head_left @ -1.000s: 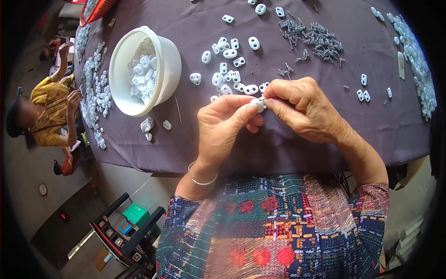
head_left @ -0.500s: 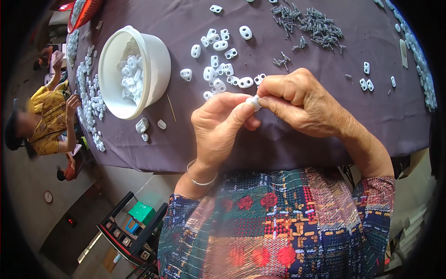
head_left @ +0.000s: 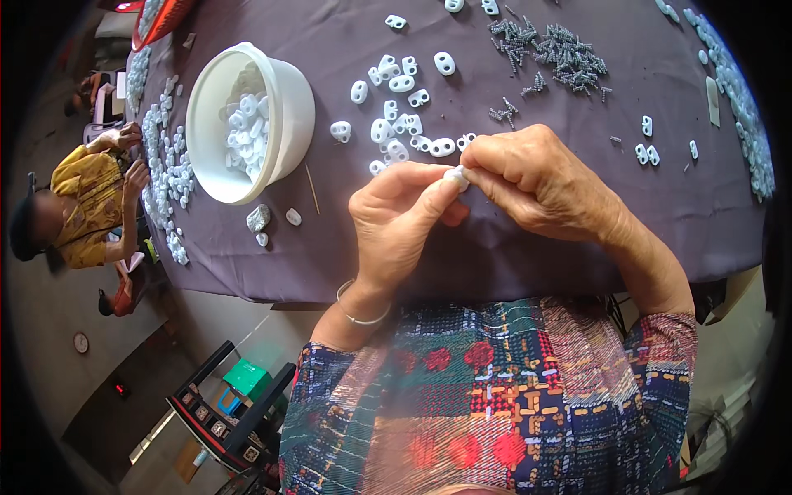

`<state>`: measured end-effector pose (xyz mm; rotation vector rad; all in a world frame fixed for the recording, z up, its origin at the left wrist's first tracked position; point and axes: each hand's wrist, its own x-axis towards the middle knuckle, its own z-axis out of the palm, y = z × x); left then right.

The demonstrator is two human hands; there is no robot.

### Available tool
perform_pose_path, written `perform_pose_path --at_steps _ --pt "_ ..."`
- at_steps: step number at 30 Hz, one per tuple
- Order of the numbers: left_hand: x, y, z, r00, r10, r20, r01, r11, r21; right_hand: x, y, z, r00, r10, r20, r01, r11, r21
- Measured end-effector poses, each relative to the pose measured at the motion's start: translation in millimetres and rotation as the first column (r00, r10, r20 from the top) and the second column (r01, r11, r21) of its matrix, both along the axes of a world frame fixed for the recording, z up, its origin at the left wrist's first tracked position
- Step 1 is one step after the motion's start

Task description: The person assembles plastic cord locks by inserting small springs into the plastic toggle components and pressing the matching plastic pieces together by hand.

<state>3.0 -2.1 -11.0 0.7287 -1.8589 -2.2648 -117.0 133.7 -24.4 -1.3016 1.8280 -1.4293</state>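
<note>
Between my two hands, just above the near part of the table, is a small white plastic cord lock. The thumb and forefinger of my left hand pinch it from the left. My right hand is closed against its other side, fingertips pressed together there; whether they also hold a smaller part is hidden. Just beyond my fingertips lies a loose group of white two-holed cord lock pieces. Small metal springs form a dark pile farther off to the right.
A white round tub of white pieces stands tilted on the left, beside a thin stick and a grey stone. More pieces line the left edge. Across the table's left side sits a person in yellow.
Both hands keep their pinch on the cord lock with hardly any movement. The view has shifted slightly, so the table things appear a little to the right. The co-worker's hands have come closer together.
</note>
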Motion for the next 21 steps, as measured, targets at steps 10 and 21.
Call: perform_pose_path --at_steps 10,21 --pt "-3.3 -7.8 0.2 1.0 0.006 0.001 -0.006 0.981 0.196 12.1 0.0 6.4 0.971 -0.135 -0.198 0.142 0.99 0.023" --pt "-1.8 -6.0 4.9 0.998 -0.017 0.061 -0.001 0.96 0.281 21.7 -1.1 7.1 0.853 -0.179 -0.489 0.226 0.973 0.038"
